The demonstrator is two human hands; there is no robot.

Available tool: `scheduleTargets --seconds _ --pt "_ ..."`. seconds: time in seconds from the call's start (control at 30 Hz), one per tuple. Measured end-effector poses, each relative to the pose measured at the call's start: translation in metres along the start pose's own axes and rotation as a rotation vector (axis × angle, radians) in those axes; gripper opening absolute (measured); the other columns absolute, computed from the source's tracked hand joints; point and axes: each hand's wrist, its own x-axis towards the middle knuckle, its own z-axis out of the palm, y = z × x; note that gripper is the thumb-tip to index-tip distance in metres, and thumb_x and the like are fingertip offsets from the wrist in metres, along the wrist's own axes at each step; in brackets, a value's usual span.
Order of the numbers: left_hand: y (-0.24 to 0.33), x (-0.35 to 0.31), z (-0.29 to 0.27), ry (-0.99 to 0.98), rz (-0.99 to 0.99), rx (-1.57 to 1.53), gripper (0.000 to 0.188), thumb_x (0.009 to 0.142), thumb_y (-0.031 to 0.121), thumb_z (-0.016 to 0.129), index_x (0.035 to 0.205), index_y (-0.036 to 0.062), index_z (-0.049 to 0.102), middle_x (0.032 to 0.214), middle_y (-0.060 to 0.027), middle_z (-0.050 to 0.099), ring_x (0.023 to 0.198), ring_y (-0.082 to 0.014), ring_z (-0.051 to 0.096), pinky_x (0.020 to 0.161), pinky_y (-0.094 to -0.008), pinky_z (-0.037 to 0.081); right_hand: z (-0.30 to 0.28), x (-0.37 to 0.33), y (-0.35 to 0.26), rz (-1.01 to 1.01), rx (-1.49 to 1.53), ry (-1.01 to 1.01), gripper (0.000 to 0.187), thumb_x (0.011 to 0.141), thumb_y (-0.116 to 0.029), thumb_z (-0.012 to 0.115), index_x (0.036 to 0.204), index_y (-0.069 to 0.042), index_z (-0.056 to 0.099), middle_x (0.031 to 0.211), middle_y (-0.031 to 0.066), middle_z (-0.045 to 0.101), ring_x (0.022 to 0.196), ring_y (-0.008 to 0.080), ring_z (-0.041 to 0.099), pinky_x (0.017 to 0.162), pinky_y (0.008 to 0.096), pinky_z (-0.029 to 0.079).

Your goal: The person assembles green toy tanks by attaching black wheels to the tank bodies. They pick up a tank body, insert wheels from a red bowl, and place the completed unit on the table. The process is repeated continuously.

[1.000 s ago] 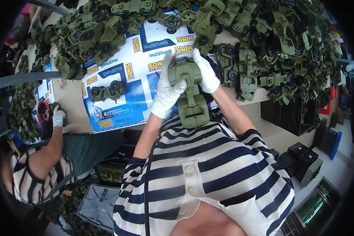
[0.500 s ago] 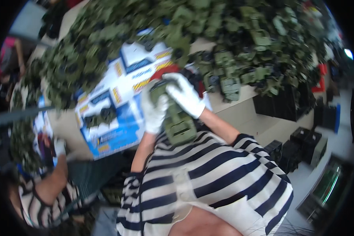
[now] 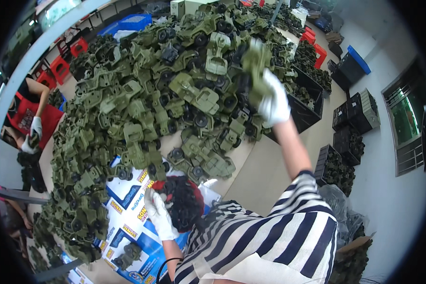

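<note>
At the upper right of the pile, my right hand (image 3: 273, 102), white-gloved and arm stretched out, grips a green toy vehicle (image 3: 256, 66) with dark wheels, blurred by motion. My left hand (image 3: 160, 217), also gloved, is at the left edge of a red container (image 3: 201, 194) filled with small black parts (image 3: 182, 206). Its fingers look drawn together; whether a part is between them cannot be made out. Beneath that hand lies a blue and white printed cardboard sheet (image 3: 149, 241). A green toy vehicle (image 3: 128, 255) rests on it.
A large heap of green toy vehicles (image 3: 142, 94) covers the table (image 3: 244, 165). Black crates (image 3: 307, 106) stand beyond the table's right edge and along the wall. On the left, a person in a red apron (image 3: 35, 116) handles something. A pale metal bar (image 3: 33, 52) crosses the upper left.
The green toy vehicle was between both hands before my body. My right hand has carried it out over the heap; my left hand has let go and moved to the red container. My view has shifted.
</note>
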Motion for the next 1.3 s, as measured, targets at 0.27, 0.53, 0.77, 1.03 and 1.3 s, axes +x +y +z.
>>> scheduleTargets --seconds 0.27,0.53,0.77,1.03,1.3 --pt "-0.05 0.027 -0.111 0.325 0.141 0.096 0.042 0.097 0.014 0.059 0.135 -0.0002 0.048 0.114 -0.0107 0.063 0.095 -0.0155 0.061 0.084 -0.029 0.053 -0.007 0.26 -0.057 -0.338 -0.484 0.24 0.077 0.091 -0.032 0.068 0.148 0.001 0.028 0.144 0.0213 0.043 0.122 0.0402 0.053 0.096 0.048 0.051" --pt "-0.085 -0.034 -0.295 0.796 -0.104 1.067 0.092 0.067 0.056 0.08 0.131 -0.0034 0.05 0.127 -0.0255 0.057 0.12 -0.0406 0.051 0.106 -0.0463 0.037 0.038 -0.035 0.129 0.327 -1.041 -0.456 0.035 0.096 -0.026 0.062 0.12 0.0 0.065 0.113 0.0093 0.069 0.102 0.0169 0.064 0.09 0.0319 0.05" --pt "-0.095 -0.043 -0.299 0.485 -0.105 1.244 0.091 0.06 0.061 0.081 0.132 0.0095 0.059 0.153 -0.0239 0.028 0.14 -0.0482 0.022 0.115 -0.0508 0.027 0.039 -0.152 0.262 0.088 -1.344 -1.209 0.028 0.085 -0.021 0.069 0.111 -0.008 0.067 0.119 0.0145 0.065 0.103 0.0353 0.064 0.088 0.0412 0.053" --pt "-0.074 -0.057 -0.226 0.383 -0.48 1.494 0.082 0.084 0.074 0.049 0.108 -0.0012 0.069 0.134 -0.0318 0.047 0.106 -0.0465 0.06 0.092 -0.0419 0.05 0.038 -0.173 0.312 -0.07 -1.338 -1.213 0.025 0.087 -0.024 0.066 0.108 -0.011 0.066 0.115 0.0108 0.066 0.097 0.0335 0.065 0.081 0.0437 0.055" --pt "-0.038 -0.084 -0.242 0.075 -0.358 1.531 0.116 0.053 0.069 0.079 0.143 0.0066 0.041 0.148 -0.0185 0.042 0.145 -0.0393 0.023 0.113 -0.0626 0.016 0.185 -0.227 0.443 -0.252 -2.149 -1.527 0.076 0.078 -0.064 0.062 0.126 -0.005 0.062 0.135 0.0215 0.055 0.132 0.034 0.043 0.105 0.0573 0.029"
